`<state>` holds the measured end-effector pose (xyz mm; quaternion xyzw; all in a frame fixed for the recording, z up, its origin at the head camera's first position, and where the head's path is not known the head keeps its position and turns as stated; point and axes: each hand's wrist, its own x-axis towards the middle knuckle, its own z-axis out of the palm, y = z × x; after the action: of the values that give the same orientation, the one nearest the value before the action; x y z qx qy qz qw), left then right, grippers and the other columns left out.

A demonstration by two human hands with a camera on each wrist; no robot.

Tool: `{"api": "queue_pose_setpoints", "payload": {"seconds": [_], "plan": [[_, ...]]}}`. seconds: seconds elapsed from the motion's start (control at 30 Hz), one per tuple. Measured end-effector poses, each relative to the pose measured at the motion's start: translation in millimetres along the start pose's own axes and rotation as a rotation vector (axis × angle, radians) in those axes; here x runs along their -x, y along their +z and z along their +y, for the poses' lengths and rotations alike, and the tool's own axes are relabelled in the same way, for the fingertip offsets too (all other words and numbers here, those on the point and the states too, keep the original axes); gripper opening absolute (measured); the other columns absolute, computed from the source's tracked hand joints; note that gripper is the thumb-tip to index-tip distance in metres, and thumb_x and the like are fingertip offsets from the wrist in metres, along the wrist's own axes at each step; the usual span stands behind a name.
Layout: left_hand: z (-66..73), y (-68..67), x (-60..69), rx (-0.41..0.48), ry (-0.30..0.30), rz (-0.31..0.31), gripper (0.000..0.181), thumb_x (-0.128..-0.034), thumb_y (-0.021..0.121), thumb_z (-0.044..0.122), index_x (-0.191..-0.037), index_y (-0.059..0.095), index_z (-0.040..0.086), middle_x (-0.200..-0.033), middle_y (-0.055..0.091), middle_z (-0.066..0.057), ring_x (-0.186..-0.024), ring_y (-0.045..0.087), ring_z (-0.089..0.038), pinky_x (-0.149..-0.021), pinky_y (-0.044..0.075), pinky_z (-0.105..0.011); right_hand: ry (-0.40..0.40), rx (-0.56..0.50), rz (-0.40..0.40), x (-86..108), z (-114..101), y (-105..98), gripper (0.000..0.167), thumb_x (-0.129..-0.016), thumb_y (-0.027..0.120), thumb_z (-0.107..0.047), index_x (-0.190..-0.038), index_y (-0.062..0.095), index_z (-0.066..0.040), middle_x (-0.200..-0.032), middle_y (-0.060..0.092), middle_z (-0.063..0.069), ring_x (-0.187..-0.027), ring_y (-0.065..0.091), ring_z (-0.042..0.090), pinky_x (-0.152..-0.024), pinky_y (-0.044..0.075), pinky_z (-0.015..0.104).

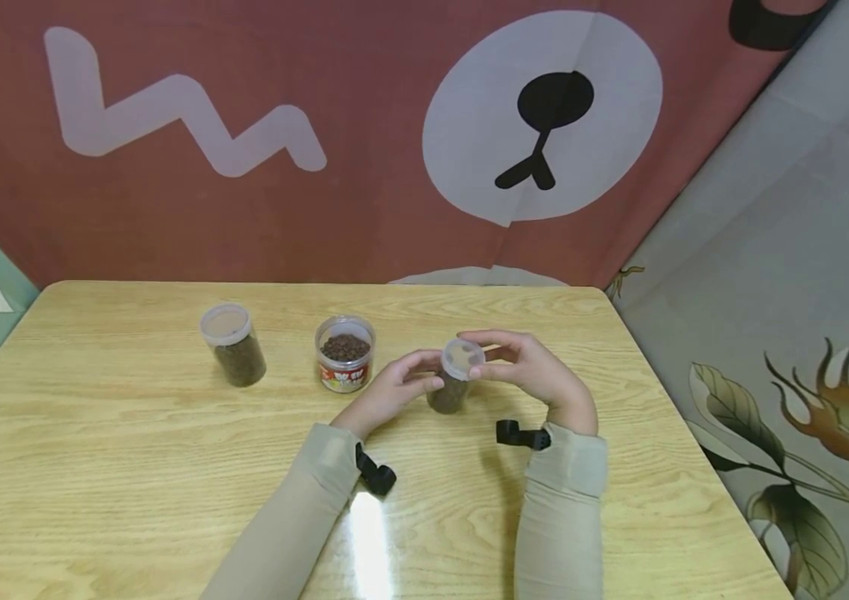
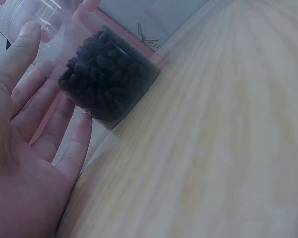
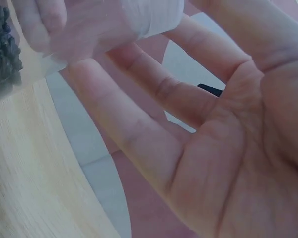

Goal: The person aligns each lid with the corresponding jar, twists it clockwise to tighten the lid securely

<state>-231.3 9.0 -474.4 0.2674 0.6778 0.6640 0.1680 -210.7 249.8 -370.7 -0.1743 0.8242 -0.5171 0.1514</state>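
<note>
A clear plastic jar (image 1: pixel 448 398) with a translucent lid (image 1: pixel 461 357) stands between the two hands, tilted slightly in the head view. Dark, bean-like pieces (image 2: pixel 107 74) fill its lower part. My left hand (image 1: pixel 396 387) holds the jar's side from the left, thumb near the neck and fingers behind. From the right, my right hand (image 1: pixel 536 367) grips around the lid with thumb and fingers. In the right wrist view the lid's rim (image 3: pixel 161 17) touches the fingers, and part of the grip is cut off by the frame.
Left of the hands stands an open jar (image 1: pixel 344 379) with a red label, holding brown pieces. Farther left is a second lidded jar (image 1: pixel 240 358) with dark contents. All are on a wooden table (image 1: pixel 132 467); a red-brown printed cloth (image 1: pixel 244 225) hangs behind its back edge.
</note>
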Motion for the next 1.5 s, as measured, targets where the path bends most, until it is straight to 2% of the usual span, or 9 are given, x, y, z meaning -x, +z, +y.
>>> {"api": "queue_pose_setpoints", "payload": {"seconds": [0.13,0.5,0.83,1.07,1.17,1.33,1.5], "plan": [[-0.1,-0.2,0.8,-0.001,0.007,0.001,0.047,-0.1024,0.063,0.018,-0.147,0.052,0.009,-0.144,0.056,-0.011,-0.134,0.052,-0.03,-0.113,0.042,-0.045,-0.002,-0.007,-0.009,-0.8,2.4,0.0,0.049,-0.094,0.074,-0.011,-0.14,0.061,-0.009,-0.14,0.059,0.013,-0.119,0.061,0.035,-0.096,0.054,0.043],[-0.8,-0.6,0.1,0.002,0.012,-0.009,0.045,-0.1029,0.063,0.019,-0.146,0.053,0.011,-0.144,0.057,-0.008,-0.134,0.052,-0.025,-0.113,0.042,-0.043,-0.043,0.067,-0.005,-1.8,6.4,-1.0,0.045,-0.093,0.076,-0.013,-0.136,0.062,-0.012,-0.135,0.06,0.01,-0.117,0.058,0.033,-0.094,0.053,0.044],[-3.4,-1.4,-0.3,0.001,0.004,-0.011,0.045,-0.1031,0.062,0.021,-0.146,0.053,0.013,-0.144,0.057,-0.006,-0.134,0.052,-0.024,-0.113,0.041,-0.043,-0.062,0.072,0.028,-6.5,5.0,2.9,0.039,-0.09,0.08,-0.012,-0.124,0.061,-0.009,-0.126,0.061,0.011,-0.115,0.059,0.033,-0.097,0.048,0.057],[-3.2,-1.1,-0.3,0.002,0.001,-0.004,0.046,-0.1026,0.063,0.02,-0.146,0.053,0.012,-0.144,0.057,-0.007,-0.134,0.052,-0.025,-0.113,0.041,-0.043,-0.044,0.08,0.042,-7.9,3.7,5.1,0.04,-0.087,0.082,-0.011,-0.118,0.058,-0.003,-0.124,0.059,0.015,-0.115,0.059,0.036,-0.095,0.053,0.05],[-2.3,-0.8,-0.3,0.0,0.006,-0.001,0.046,-0.1025,0.063,0.019,-0.146,0.052,0.011,-0.144,0.057,-0.008,-0.134,0.052,-0.025,-0.114,0.041,-0.043,-0.042,0.079,0.04,-7.6,2.9,4.7,0.043,-0.088,0.082,-0.011,-0.122,0.057,-0.004,-0.125,0.059,0.014,-0.116,0.058,0.035,-0.095,0.052,0.05],[-1.5,-0.4,-0.4,-0.002,0.014,0.001,0.046,-0.1024,0.063,0.017,-0.146,0.052,0.009,-0.144,0.057,-0.01,-0.134,0.052,-0.027,-0.114,0.041,-0.044,-0.054,0.05,0.007,-3.9,4.1,1.8,0.051,-0.095,0.073,-0.013,-0.14,0.051,-0.009,-0.134,0.057,0.014,-0.122,0.057,0.034,-0.099,0.05,0.05],[-1.5,-0.5,-0.4,-0.002,0.014,0.004,0.046,-0.1022,0.063,0.016,-0.146,0.052,0.007,-0.143,0.057,-0.013,-0.134,0.052,-0.029,-0.114,0.041,-0.045,-0.103,0.008,-0.045,-1.2,6.9,-1.1,0.053,-0.099,0.063,-0.006,-0.149,0.045,-0.008,-0.141,0.053,0.018,-0.126,0.054,0.038,-0.1,0.051,0.047]]}}
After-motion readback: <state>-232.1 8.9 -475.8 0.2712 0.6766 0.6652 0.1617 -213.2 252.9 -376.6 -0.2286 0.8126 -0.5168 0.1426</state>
